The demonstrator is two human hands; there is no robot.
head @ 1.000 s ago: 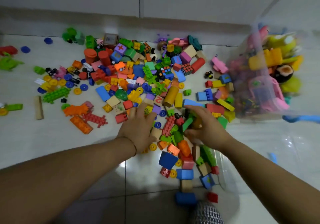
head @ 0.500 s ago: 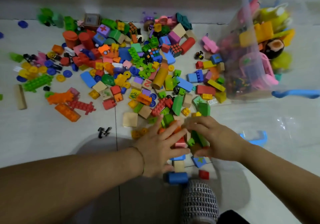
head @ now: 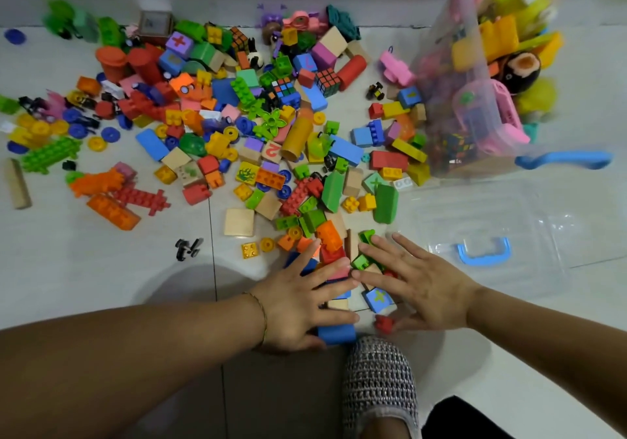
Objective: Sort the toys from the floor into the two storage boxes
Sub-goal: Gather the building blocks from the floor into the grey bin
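A wide heap of coloured building blocks and small toys [head: 258, 123] covers the tiled floor. My left hand [head: 305, 299] and my right hand [head: 417, 282] lie flat with spread fingers on a small cluster of blocks [head: 334, 252] near me, fingertips almost meeting. A blue block [head: 336, 333] sits under my left palm's edge, a red block [head: 384, 324] by my right thumb. A clear storage box [head: 441, 75] full of pink and yellow toys stands at the upper right.
A clear lid with a blue handle [head: 483, 252] lies on the floor right of my hands. A blue box handle [head: 563, 160] sticks out at the far right. A grey slipper [head: 378, 381] is just below the blocks. A wall runs along the top.
Both hands have drawn a cluster of blocks toward me, away from the main heap. My right hand's fingers have straightened from a curled hold to flat.
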